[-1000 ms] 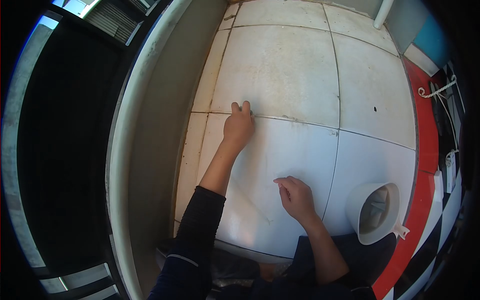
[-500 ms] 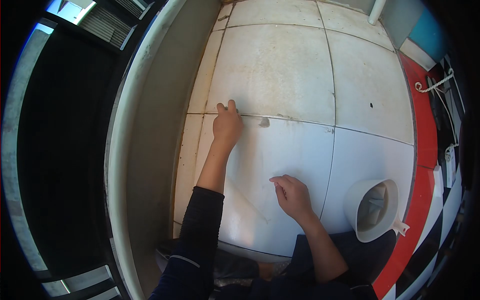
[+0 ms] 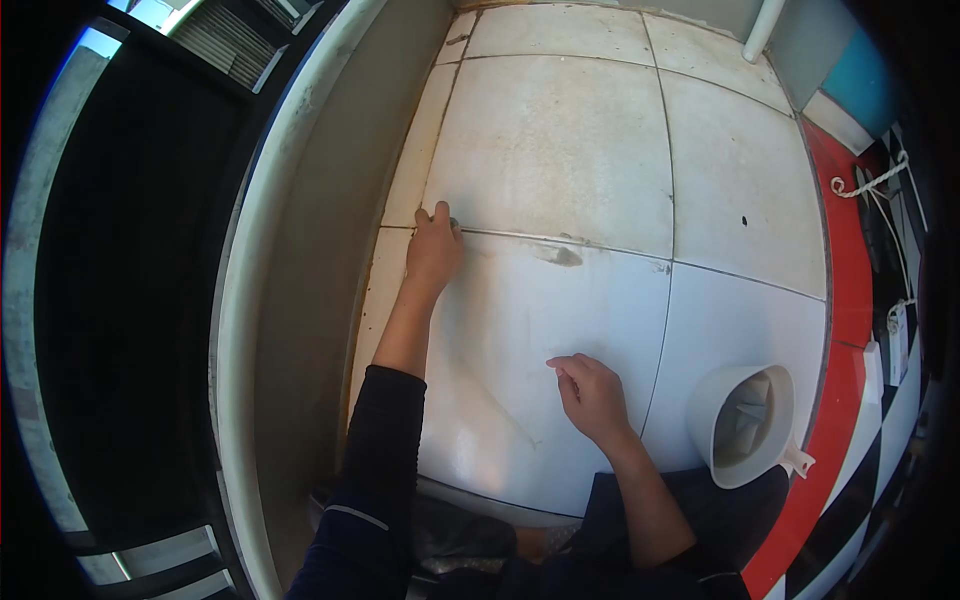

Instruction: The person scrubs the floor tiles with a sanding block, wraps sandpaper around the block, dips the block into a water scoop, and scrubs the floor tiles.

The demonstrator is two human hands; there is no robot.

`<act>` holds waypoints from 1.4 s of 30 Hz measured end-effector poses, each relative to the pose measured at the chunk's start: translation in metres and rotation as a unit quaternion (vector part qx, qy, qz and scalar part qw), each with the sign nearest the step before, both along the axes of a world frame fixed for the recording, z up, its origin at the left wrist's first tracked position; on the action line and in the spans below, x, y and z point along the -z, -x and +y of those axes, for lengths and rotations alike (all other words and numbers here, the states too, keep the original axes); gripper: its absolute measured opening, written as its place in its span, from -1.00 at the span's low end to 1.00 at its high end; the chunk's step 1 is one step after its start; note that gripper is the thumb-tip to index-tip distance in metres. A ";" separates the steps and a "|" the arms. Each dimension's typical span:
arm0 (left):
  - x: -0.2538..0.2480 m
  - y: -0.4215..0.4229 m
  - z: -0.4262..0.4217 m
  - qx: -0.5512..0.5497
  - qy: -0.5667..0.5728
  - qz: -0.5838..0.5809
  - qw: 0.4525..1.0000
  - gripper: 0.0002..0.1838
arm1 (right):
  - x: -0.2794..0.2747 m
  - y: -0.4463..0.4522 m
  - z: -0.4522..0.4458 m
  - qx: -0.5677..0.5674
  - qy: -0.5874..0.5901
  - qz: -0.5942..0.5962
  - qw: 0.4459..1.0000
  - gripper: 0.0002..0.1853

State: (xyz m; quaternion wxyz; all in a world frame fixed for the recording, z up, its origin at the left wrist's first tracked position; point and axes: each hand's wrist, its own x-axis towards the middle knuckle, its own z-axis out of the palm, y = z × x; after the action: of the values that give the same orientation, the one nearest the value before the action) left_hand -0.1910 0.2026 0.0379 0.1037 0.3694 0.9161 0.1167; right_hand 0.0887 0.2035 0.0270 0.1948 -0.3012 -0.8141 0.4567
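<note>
My left hand (image 3: 435, 250) is pressed down on the white floor tiles (image 3: 520, 350), at the grout line near the left wall. Its fingers are bent over a small greyish-green pad (image 3: 455, 224), of which only an edge shows. Right of that hand, a grey wet-looking smudge (image 3: 566, 257) lies along the same grout line. My right hand (image 3: 592, 395) hovers over the nearer tile with its fingers curled in and the index finger pointing left. I see nothing in it.
A white dipper (image 3: 705, 420) with a handle stands at my right, something pale inside it. A low wall (image 3: 310, 250) with a rounded white rim runs along the left. Red edging (image 3: 850, 300) and a white rope (image 3: 875, 172) are on the right. A white pipe (image 3: 765, 30) rises at the back.
My left hand has slid left along the grout line, toward the wall. The grey smudge looks longer and lies farther right. The right hand has barely moved.
</note>
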 end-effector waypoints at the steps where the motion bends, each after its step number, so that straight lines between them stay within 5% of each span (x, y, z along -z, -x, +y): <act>1: 0.000 0.013 -0.005 0.000 0.000 0.001 1.000 -0.72 | 0.001 0.000 0.000 -0.002 -0.001 0.001 1.000 -0.87; 15: -0.002 -0.019 -0.058 0.016 0.038 -0.023 0.999 -0.66 | 0.001 0.000 0.001 -0.004 0.000 -0.011 1.000 -0.88; 25: 0.000 0.005 -0.022 0.030 0.025 0.037 0.999 -0.72 | 0.006 -0.001 -0.002 0.000 -0.019 0.024 1.000 -0.88; 30: -0.005 -0.069 -0.056 0.168 0.046 0.007 0.985 -0.74 | 0.005 0.000 -0.003 0.001 -0.021 0.029 0.999 -0.88; 42: 0.003 -0.047 -0.015 0.132 0.010 0.044 0.990 -0.73 | 0.005 -0.001 -0.001 0.001 -0.040 0.039 0.998 -0.87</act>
State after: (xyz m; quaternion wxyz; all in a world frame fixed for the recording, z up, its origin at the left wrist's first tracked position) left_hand -0.1444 0.1881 0.0349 0.0818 0.4907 0.8641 0.0768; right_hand 0.0900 0.2023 0.0225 0.2389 -0.2756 -0.8232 0.4351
